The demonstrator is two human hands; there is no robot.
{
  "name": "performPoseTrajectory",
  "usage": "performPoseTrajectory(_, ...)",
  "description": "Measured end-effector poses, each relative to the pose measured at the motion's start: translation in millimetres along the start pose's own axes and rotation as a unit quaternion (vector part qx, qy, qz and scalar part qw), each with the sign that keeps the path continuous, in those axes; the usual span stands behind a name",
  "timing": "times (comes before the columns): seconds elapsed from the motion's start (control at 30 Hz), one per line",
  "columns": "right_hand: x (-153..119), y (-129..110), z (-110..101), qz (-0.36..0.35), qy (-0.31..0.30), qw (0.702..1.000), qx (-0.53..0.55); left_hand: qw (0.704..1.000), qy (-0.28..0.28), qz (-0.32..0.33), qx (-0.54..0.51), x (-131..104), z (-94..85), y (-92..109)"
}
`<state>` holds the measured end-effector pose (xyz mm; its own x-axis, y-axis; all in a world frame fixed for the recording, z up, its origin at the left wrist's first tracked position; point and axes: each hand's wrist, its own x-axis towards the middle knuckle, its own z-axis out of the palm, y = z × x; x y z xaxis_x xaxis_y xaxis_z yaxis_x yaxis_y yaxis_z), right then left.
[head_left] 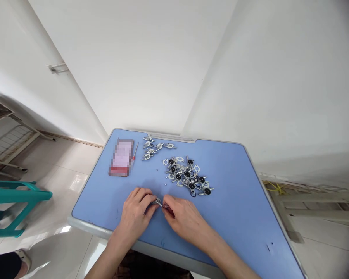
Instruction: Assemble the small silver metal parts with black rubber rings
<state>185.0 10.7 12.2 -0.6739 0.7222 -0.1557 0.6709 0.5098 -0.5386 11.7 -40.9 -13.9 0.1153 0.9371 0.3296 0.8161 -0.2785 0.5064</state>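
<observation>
My left hand (137, 209) is closed around a small metal part (156, 201) near the front of the blue table. Just right of it, my right hand (182, 215) is closed too, its fingertips pinching something small that they mostly hide. A thin silvery piece shows between the two hands. Beyond them lies a pile of metal fittings with black round discs (187, 175), mixed with flat oval plates (197, 168) and dark rings. Farther back and left sits a group of several metal assemblies (148, 151). A thin screwdriver (135, 151) with a red end lies left of that group.
The blue table (229, 209) has a pale raised rim. A pixelated pinkish packet (122, 157) lies at its back left. A green stool (20, 205) stands on the floor at left, near a person's foot (23, 259). White walls rise behind the table.
</observation>
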Motion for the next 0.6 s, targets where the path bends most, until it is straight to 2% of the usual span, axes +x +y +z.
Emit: performPoseTrajectory(0.6, -3.4, 3.1, 0.5, 0.01, -0.029, 1.0, 0.004, 0.997, -0.043, -0.021, -0.059, -0.9, -1.8, -2.3)
